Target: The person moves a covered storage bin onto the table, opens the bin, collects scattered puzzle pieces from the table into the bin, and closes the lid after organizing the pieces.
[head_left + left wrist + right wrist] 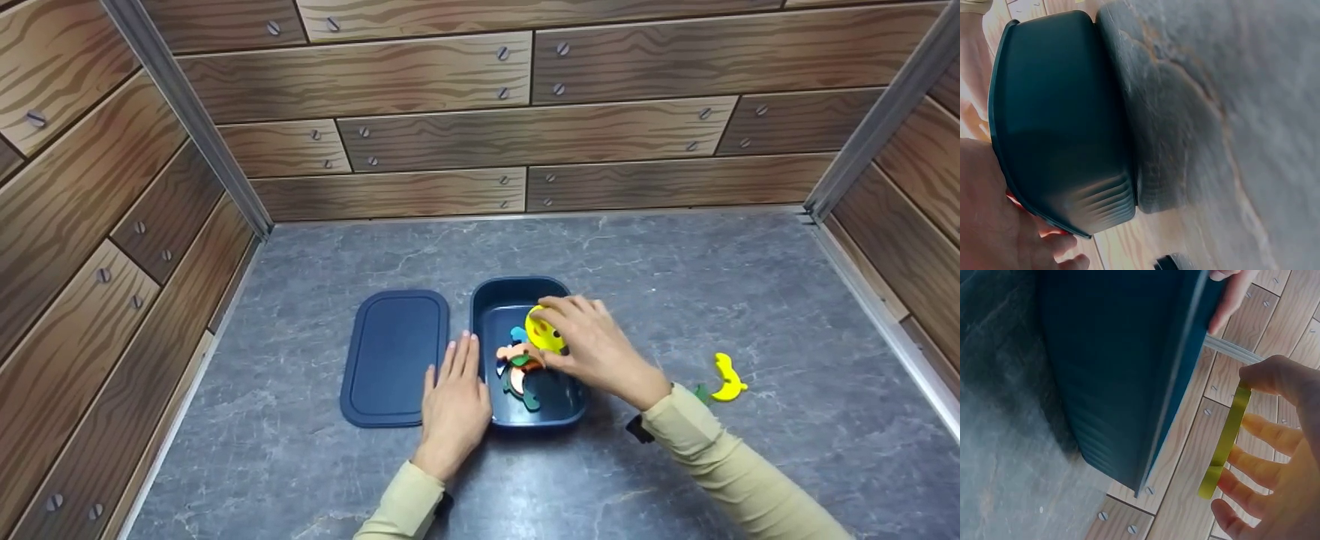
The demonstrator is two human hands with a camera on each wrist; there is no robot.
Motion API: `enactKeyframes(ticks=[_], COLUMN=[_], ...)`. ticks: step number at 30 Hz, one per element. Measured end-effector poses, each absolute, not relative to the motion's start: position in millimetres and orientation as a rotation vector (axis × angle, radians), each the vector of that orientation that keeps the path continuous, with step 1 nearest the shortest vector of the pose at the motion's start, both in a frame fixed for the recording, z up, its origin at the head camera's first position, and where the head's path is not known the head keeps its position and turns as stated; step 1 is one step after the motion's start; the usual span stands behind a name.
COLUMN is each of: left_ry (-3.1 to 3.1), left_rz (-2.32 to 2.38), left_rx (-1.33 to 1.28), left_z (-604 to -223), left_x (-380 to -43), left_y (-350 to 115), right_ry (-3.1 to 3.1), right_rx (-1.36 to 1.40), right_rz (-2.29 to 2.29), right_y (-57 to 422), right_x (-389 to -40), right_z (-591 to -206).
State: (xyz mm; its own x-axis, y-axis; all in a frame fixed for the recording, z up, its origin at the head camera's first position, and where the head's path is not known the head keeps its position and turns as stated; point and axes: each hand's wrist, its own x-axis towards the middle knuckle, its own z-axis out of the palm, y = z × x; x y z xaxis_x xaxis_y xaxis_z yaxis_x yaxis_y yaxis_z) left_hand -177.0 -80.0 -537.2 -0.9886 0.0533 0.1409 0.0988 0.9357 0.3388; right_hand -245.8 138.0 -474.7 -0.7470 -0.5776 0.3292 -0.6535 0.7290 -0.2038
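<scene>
A dark blue rectangular box [555, 409] stands open-topped in the middle of the table. Inside lie several small flat figures [531, 399], coloured green, orange, blue and peach, partly overlapping. My right hand [596, 349] pinches a yellow flat rounded piece [541, 330] with spots on it, above the box. Edge-on in the right wrist view, the yellow piece [1225, 439] sits between thumb and fingertips. My left hand [457, 405] has its fingers straight and rests along the box's left rim. In the left wrist view, it lies against the rim of the box [1061, 112].
A matching dark blue lid [394, 356] lies flat left of the box. To the right, a yellow curved figure [726, 379] lies on the grey marbled table [300, 480], beside a green piece [703, 394] partly hidden by the right sleeve. Wood-patterned walls [435, 75] enclose the back and sides.
</scene>
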Motion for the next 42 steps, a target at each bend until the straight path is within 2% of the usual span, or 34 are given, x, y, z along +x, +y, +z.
enactKeyframes(ticks=[23,42], left_ry=[-2.966,-2.949], left_rz=[-0.535,-0.556], left_rx=[-0.12,-0.114], left_z=[-539,-539], left_x=[-177,-177], left_y=[-80,-80], right_ry=[-2.746,-2.657], right_rx=[1.019,0.854], right_rz=[0.538,0.617], right_y=[120,164], right_x=[-245,-227], right_z=[-487,-476])
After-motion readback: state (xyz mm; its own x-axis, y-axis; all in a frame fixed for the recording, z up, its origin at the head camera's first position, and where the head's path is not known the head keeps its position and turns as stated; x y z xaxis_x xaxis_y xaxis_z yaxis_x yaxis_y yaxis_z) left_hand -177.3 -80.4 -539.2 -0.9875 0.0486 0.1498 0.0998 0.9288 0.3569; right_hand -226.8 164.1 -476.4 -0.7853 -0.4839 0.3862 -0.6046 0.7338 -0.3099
